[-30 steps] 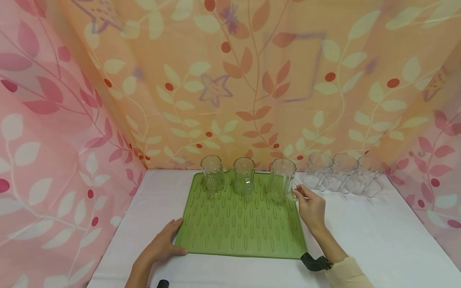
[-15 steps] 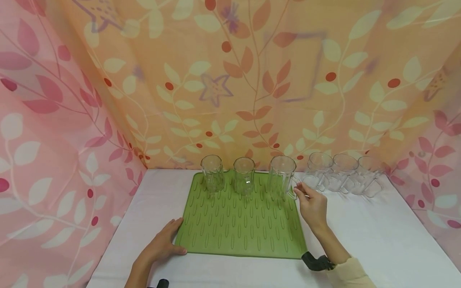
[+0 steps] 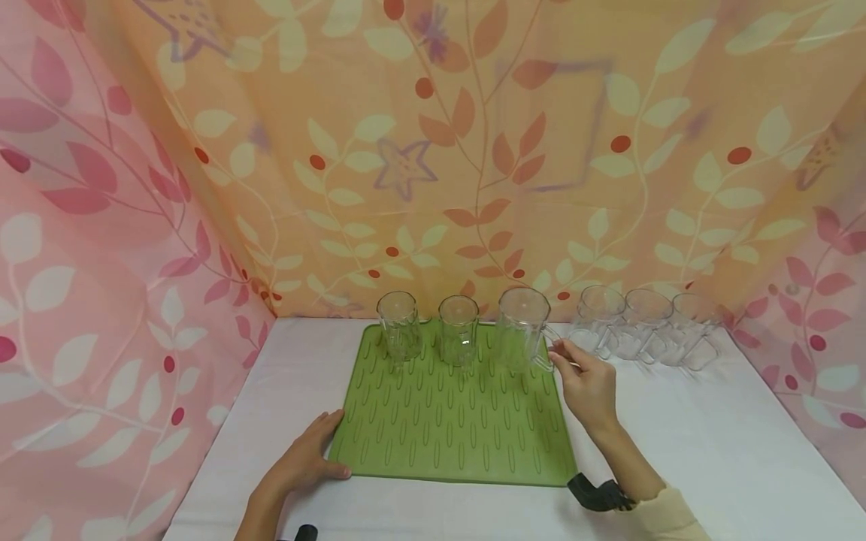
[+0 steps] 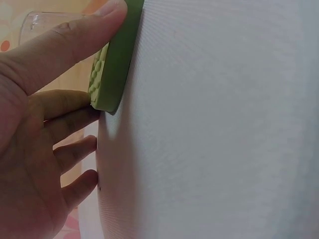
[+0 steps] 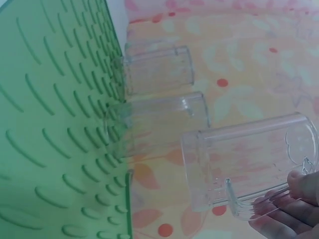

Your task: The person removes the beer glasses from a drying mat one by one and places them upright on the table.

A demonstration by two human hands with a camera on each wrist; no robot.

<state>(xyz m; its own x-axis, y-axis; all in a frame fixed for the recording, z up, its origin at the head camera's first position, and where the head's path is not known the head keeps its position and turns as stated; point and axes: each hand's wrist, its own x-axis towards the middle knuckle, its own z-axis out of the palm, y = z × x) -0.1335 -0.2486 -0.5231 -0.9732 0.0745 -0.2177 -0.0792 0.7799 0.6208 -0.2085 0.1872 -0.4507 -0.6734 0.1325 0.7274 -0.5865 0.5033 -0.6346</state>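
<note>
My right hand (image 3: pixel 587 387) pinches the handle of a clear glass mug (image 3: pixel 522 330) over the back right of a green ridged mat (image 3: pixel 449 436). In the right wrist view, a gap shows between the mug's base (image 5: pixel 192 172) and the mat (image 5: pixel 65 124), so the mug hangs above it. Two more clear mugs, a left one (image 3: pixel 399 327) and a middle one (image 3: pixel 458 330), stand upright along the mat's back edge. At the mat's front left corner rests my left hand (image 3: pixel 304 454), its thumb on the front edge and its fingers along the left side.
Three more clear mugs, the nearest to the mat (image 3: pixel 598 323), another (image 3: pixel 639 327) and the rightmost (image 3: pixel 690 330), stand close together on the white tablecloth (image 3: pixel 731 451) at the back right. Patterned fabric (image 3: pixel 460 150) hangs behind the table, with pink fabric at both sides.
The mug in my right hand has risen off the mat and shifted slightly left. My left hand and the other mugs have stayed where they were.
</note>
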